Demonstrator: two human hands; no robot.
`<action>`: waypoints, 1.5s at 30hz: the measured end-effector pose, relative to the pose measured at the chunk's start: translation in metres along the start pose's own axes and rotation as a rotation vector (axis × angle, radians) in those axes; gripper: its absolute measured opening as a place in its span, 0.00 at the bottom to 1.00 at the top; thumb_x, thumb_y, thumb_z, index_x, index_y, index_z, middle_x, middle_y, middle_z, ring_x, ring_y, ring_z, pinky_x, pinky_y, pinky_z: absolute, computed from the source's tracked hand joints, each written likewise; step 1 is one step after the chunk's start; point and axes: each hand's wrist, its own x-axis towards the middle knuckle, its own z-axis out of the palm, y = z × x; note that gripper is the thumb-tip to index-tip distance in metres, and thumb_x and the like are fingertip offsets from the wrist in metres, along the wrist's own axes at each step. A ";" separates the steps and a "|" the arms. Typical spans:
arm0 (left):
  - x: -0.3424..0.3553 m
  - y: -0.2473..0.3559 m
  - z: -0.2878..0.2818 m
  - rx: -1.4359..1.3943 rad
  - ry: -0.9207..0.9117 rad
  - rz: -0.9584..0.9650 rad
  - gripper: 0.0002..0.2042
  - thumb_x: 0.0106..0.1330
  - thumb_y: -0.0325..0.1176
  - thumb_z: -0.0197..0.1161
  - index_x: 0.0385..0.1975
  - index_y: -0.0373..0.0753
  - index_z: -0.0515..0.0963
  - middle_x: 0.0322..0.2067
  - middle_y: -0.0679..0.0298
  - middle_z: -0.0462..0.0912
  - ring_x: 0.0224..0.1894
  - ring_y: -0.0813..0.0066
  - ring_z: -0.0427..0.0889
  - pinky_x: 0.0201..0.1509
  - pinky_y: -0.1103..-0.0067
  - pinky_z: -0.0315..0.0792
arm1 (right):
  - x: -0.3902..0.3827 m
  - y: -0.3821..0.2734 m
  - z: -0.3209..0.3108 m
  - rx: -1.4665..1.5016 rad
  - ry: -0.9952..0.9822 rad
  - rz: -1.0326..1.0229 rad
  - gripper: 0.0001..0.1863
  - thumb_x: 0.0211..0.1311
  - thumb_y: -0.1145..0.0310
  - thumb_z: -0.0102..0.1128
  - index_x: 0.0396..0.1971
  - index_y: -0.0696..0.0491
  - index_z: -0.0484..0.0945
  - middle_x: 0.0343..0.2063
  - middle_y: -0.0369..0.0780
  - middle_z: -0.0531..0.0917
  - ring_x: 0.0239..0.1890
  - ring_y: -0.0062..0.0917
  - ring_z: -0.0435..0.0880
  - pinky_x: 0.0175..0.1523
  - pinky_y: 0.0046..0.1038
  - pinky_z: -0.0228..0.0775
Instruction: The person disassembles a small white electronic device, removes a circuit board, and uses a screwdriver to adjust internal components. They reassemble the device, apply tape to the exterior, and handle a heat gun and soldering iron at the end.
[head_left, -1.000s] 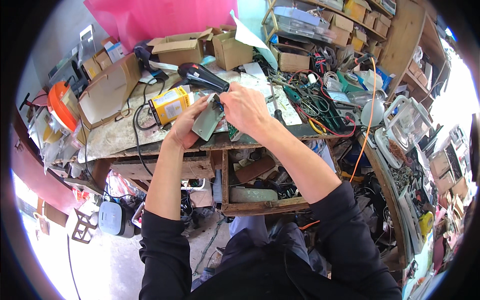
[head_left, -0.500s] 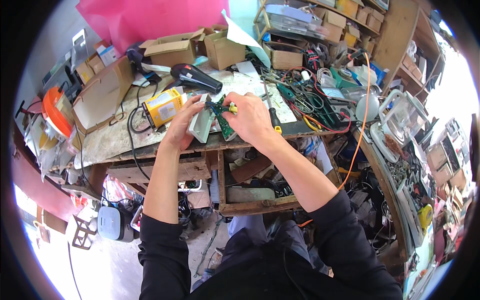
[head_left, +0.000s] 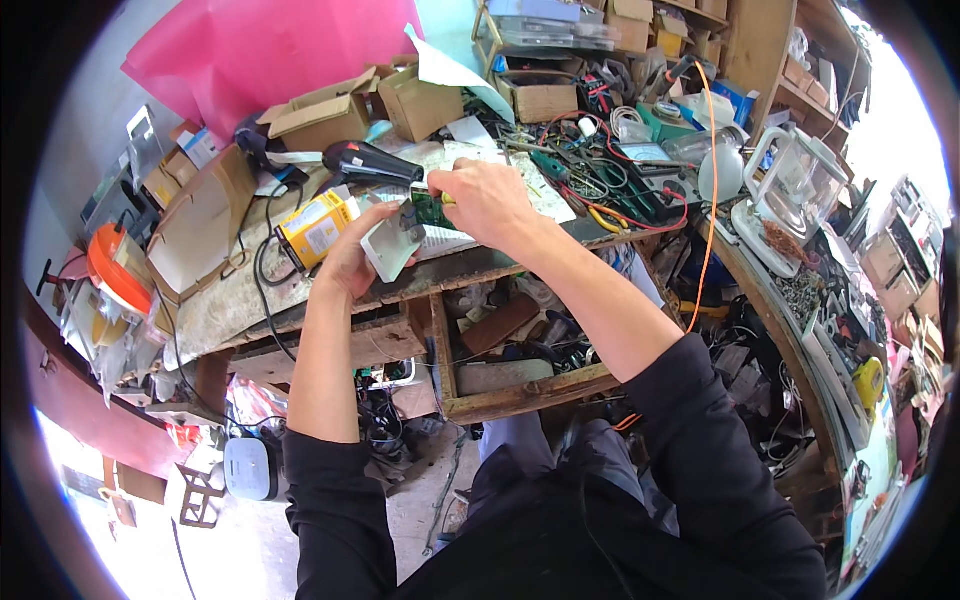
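Observation:
My left hand [head_left: 352, 252] is closed round a white plastic casing [head_left: 388, 246], holding it tilted above the bench's front edge. Right beside the casing's upper end, part of a green circuit board [head_left: 428, 208] shows. My right hand [head_left: 487, 203] is closed at the board, its fingers pinching a small yellow piece [head_left: 448, 199]. Whether that piece is a tool's handle or a part on the board, I cannot tell. Behind my hands a black hair dryer [head_left: 370, 162] lies on the bench. A yellow box [head_left: 318, 232] stands just left of my left hand.
Cardboard boxes [head_left: 322, 118] line the back of the worktop [head_left: 210, 300]. Tangled leads and tools surround a multimeter [head_left: 668, 190] at right. An orange cable [head_left: 711, 200] hangs down past my right forearm. Below sits an open wooden drawer [head_left: 530, 396] full of parts.
The white casing has turned so more of its broad face shows. The green board is now mostly hidden by my right hand. The view has shifted slightly.

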 end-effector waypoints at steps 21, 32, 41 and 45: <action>0.002 0.001 0.014 0.058 0.061 -0.004 0.24 0.61 0.51 0.72 0.49 0.40 0.79 0.38 0.59 0.86 0.35 0.66 0.87 0.38 0.70 0.84 | -0.038 -0.015 0.032 0.009 0.135 0.018 0.04 0.62 0.66 0.67 0.33 0.49 0.83 0.32 0.41 0.80 0.29 0.37 0.86 0.31 0.39 0.76; 0.003 -0.001 0.011 0.052 0.049 -0.004 0.23 0.62 0.50 0.71 0.49 0.40 0.79 0.38 0.60 0.86 0.36 0.66 0.87 0.40 0.69 0.85 | -0.039 -0.014 0.033 0.044 0.128 -0.003 0.04 0.61 0.68 0.66 0.33 0.50 0.82 0.33 0.42 0.80 0.29 0.38 0.86 0.31 0.41 0.76; 0.003 -0.002 0.003 -0.099 -0.094 -0.009 0.18 0.70 0.40 0.61 0.56 0.38 0.77 0.43 0.59 0.86 0.40 0.65 0.88 0.46 0.68 0.85 | -0.032 -0.003 0.019 -0.119 0.060 -0.359 0.08 0.57 0.72 0.62 0.37 0.49 0.78 0.35 0.39 0.75 0.38 0.32 0.85 0.31 0.33 0.79; 0.006 -0.003 0.002 -0.160 -0.148 -0.023 0.18 0.70 0.35 0.58 0.58 0.37 0.77 0.45 0.60 0.86 0.42 0.67 0.88 0.49 0.69 0.85 | -0.028 -0.004 0.019 -0.202 -0.028 -0.436 0.08 0.62 0.67 0.62 0.39 0.52 0.77 0.34 0.39 0.78 0.38 0.31 0.88 0.33 0.32 0.82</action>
